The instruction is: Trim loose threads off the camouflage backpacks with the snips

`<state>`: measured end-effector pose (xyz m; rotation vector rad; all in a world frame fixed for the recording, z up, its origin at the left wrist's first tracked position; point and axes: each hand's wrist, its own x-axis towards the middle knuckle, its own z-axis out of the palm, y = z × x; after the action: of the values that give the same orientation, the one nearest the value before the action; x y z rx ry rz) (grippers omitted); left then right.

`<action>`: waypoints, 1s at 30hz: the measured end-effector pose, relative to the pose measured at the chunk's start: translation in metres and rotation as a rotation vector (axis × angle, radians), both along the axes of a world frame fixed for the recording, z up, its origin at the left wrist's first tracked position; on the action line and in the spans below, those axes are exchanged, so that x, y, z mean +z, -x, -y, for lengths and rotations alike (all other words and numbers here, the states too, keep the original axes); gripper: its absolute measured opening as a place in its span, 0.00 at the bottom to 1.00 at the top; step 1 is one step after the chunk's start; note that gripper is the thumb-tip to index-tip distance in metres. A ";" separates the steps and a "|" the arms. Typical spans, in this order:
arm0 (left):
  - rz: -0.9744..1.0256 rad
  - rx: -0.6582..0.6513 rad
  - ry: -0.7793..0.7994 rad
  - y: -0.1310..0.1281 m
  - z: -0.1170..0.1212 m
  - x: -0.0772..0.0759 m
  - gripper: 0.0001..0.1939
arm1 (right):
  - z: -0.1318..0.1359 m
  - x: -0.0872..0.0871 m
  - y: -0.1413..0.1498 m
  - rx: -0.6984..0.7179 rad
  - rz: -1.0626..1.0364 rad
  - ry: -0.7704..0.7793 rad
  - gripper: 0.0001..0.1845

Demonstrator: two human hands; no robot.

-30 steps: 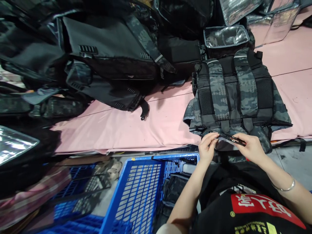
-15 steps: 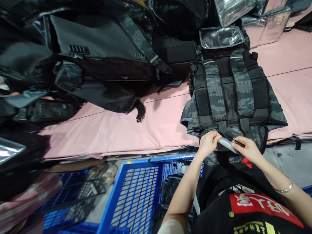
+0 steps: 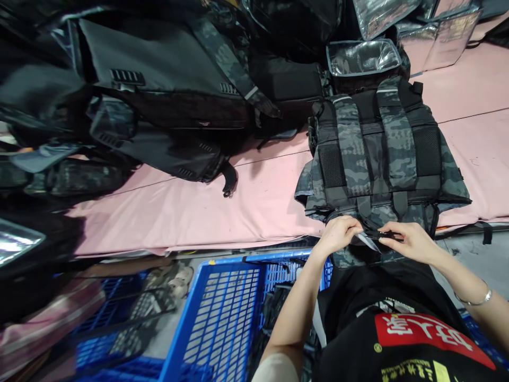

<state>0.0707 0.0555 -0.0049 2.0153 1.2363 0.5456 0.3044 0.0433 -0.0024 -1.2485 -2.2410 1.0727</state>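
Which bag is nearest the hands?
The camouflage backpack lying straps-up at the near edge of the pink-covered table. The left hand and right hand are both at its lower end; the other bags lie farther off, left or behind.

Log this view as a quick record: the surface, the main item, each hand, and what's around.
surface: pink cover
main item: camouflage backpack, straps upward
left hand: at the backpack's near edge, by a pale piece; exact hold unclear
right hand: holding a slim black tool
below: blue basket
beyond backpack: silver-lined bag
left side: dark bags
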 end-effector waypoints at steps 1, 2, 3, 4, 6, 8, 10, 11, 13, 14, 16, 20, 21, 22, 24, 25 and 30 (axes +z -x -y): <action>-0.002 -0.004 -0.003 0.000 0.000 0.000 0.08 | -0.001 -0.001 0.000 0.018 0.008 -0.012 0.17; -0.005 -0.008 -0.006 0.001 0.000 0.000 0.08 | -0.002 -0.003 0.001 0.035 0.022 -0.027 0.17; -0.007 -0.011 -0.008 0.001 0.001 0.000 0.08 | -0.003 -0.003 0.000 0.051 0.040 -0.046 0.17; -0.009 -0.012 -0.010 0.001 0.001 0.000 0.08 | -0.004 -0.004 0.000 0.065 0.061 -0.069 0.16; -0.010 -0.013 -0.013 0.001 0.000 0.000 0.08 | -0.005 -0.003 -0.001 0.084 0.098 -0.116 0.16; -0.009 -0.013 -0.012 0.001 0.000 0.000 0.09 | -0.006 -0.001 -0.003 0.090 0.111 -0.158 0.16; -0.006 -0.015 -0.009 0.001 0.000 0.000 0.09 | -0.005 0.001 -0.004 0.096 0.101 -0.186 0.16; -0.004 -0.016 -0.007 0.001 0.000 0.000 0.09 | -0.005 0.002 -0.004 0.104 0.095 -0.195 0.16; 0.000 -0.013 -0.007 0.001 0.000 0.000 0.09 | -0.005 0.003 -0.003 0.120 0.092 -0.216 0.16; 0.002 -0.011 -0.007 0.001 0.000 0.000 0.09 | -0.005 0.004 -0.002 0.128 0.096 -0.228 0.16; 0.006 -0.008 -0.006 0.001 0.000 0.000 0.08 | -0.006 0.004 0.000 0.144 0.108 -0.255 0.16; 0.012 -0.011 0.001 0.003 0.000 0.000 0.08 | -0.009 0.004 -0.002 0.180 0.117 -0.274 0.17; 0.013 -0.012 0.003 0.003 0.000 0.000 0.08 | -0.009 0.004 -0.003 0.185 0.112 -0.272 0.17; 0.014 -0.014 0.006 0.003 0.000 0.000 0.08 | -0.010 0.004 -0.004 0.188 0.106 -0.266 0.17; 0.016 -0.015 0.009 0.003 0.000 0.000 0.08 | -0.010 0.005 -0.005 0.189 0.100 -0.253 0.17; 0.016 -0.015 0.011 0.003 0.000 0.000 0.08 | -0.010 0.006 -0.005 0.194 0.105 -0.246 0.17; 0.027 -0.026 0.018 0.003 0.000 0.001 0.09 | -0.014 0.009 0.000 0.282 0.144 -0.254 0.17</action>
<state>0.0676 0.0560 -0.0042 2.0000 1.1929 0.5460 0.3039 0.0572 0.0064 -0.9520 -2.6244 0.7751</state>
